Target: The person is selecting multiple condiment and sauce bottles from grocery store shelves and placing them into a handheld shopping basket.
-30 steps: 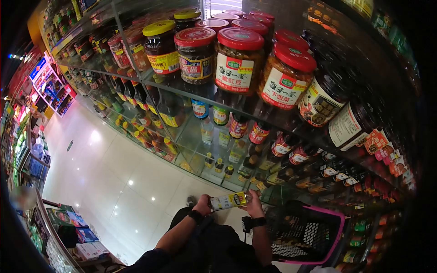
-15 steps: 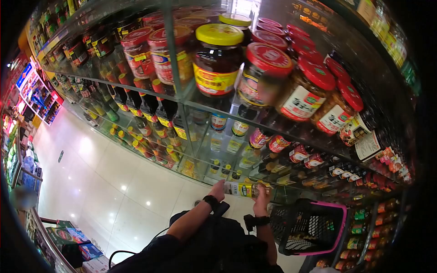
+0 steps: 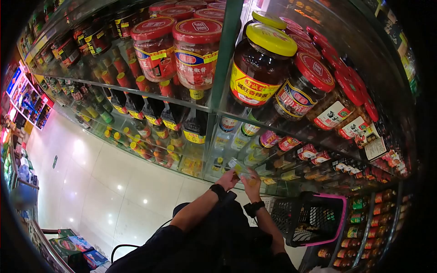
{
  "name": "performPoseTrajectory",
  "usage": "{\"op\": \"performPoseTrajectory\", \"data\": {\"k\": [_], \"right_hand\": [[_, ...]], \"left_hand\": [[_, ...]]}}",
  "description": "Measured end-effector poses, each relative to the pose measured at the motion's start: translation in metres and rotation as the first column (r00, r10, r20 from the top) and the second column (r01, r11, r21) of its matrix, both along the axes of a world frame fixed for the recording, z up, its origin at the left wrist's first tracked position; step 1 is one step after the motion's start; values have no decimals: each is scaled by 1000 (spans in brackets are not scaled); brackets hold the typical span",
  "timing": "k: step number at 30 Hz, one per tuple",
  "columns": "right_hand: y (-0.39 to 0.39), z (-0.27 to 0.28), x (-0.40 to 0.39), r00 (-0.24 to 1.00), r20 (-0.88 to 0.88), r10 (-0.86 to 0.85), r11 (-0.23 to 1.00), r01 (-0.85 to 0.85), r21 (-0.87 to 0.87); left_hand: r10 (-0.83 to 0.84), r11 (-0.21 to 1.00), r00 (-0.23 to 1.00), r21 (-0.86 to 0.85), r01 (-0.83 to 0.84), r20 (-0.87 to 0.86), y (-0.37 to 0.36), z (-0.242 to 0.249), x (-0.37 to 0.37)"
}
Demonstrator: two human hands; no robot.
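A clear bottle with a yellow label (image 3: 236,165) is tilted in front of the lower glass shelves. My left hand (image 3: 227,179) is closed around its left side. My right hand (image 3: 251,185) grips the other side, close to the left one. The fingers cover much of the bottle, and its print is too small to read. Just beyond the hands, several clear bottles with pale labels (image 3: 221,140) stand on a lower shelf.
Yellow-lidded (image 3: 256,73) and red-lidded jars (image 3: 197,57) fill the upper glass shelf. A glass upright (image 3: 223,59) divides the shelving. A black basket with a pink rim (image 3: 342,218) stands at right. Stacked boxes (image 3: 68,248) are at lower left, beside the tiled floor (image 3: 145,182).
The bottle has turned from lying level to a slant and moved up towards the shelves. My hands have come closer together around it. The view has shifted, with the shelf jars appearing larger.
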State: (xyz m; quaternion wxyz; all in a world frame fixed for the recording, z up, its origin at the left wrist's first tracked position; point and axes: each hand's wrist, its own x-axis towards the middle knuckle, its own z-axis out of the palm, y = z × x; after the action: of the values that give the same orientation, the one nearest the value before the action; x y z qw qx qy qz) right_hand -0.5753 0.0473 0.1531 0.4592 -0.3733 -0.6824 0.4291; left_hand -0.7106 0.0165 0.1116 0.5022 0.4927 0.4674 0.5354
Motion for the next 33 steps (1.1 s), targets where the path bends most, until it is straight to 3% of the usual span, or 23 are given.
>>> {"op": "performPoseTrajectory", "data": {"k": [1, 3, 4, 5, 6, 7, 8, 9, 13, 15, 16, 17, 18, 19, 21, 22, 24, 25, 26, 27, 30, 33], "right_hand": [[8, -6, -4, 1000, 1, -3, 1000, 3, 1], [22, -15, -9, 973, 216, 77, 989, -102, 104], [27, -11, -12, 973, 217, 78, 989, -103, 104], [30, -3, -17, 979, 175, 109, 981, -135, 143], [33, 3, -21, 981, 133, 141, 969, -164, 184], [36, 8, -25, 981, 134, 142, 969, -165, 183], [38, 12, -29, 985, 62, 161, 983, -166, 76], [40, 13, -32, 985, -13, 171, 985, -171, -31], [57, 5, -40, 982, 106, 156, 987, -160, 31], [68, -8, -40, 978, 134, 159, 980, -173, 102], [69, -12, -41, 978, 134, 162, 979, -176, 102], [70, -16, -43, 978, 131, 161, 984, -170, 57], [71, -17, -44, 979, 128, 160, 987, -163, 13], [73, -16, -44, 978, 128, 164, 986, -166, 13], [78, -12, -45, 963, 194, 189, 981, -193, 1], [80, -8, -47, 962, 194, 193, 980, -197, 1], [84, 2, -49, 945, 285, 161, 984, -175, 23], [85, 6, -51, 944, 285, 165, 984, -178, 23], [86, 10, -53, 950, 270, 155, 985, -171, 37], [89, 12, -54, 956, 255, 144, 985, -162, 52], [100, 9, -58, 959, 202, 200, 974, -216, 62], [103, 21, -67, 965, 203, 164, 984, -175, 36]], "left_hand": [[-3, 1000, 1000, 1, 3, 1, 3, -3, -3], [21, 998, 973, -68, -6, 228, 14, -13, -9], [22, 998, 973, -68, -6, 229, 22, -28, -12], [131, 958, 743, -275, 74, 657, 33, -49, -14], [313, 882, 341, -405, 243, 887, 39, -61, -15], [314, 882, 339, -405, 243, 887, 35, -38, -18], [108, 970, 869, -244, 15, 483, 24, 7, -23], [48, 998, 978, 41, -40, -203, 18, 32, -27], [1, 1000, 994, -5, -1, -113, 41, -28, -27], [31, 956, 991, -294, 9, 130, 56, -59, -23], [35, 956, 991, -294, 5, 130, 58, -44, -21], [312, 881, 757, -474, -4, 574, 59, -29, -19], [568, 786, 282, -611, 95, 774, 60, -26, -17], [569, 786, 280, -611, 92, 773, 64, -35, -18], [521, 834, 26, -515, 198, 853, 67, -36, -21], [521, 834, 23, -515, 196, 853, 67, -32, -20], [465, 871, 173, -483, 84, 868, 66, -27, -18], [466, 872, 171, -483, 81, 868, 68, -35, -18], [296, 950, 684, -279, -138, 667, 69, -43, -19], [181, 982, 967, 25, -189, 177, 73, -59, -19], [224, 974, 969, 1, -226, 105, 92, -99, -19], [234, 971, 962, 8, -238, 138, 109, -135, -21]]}}
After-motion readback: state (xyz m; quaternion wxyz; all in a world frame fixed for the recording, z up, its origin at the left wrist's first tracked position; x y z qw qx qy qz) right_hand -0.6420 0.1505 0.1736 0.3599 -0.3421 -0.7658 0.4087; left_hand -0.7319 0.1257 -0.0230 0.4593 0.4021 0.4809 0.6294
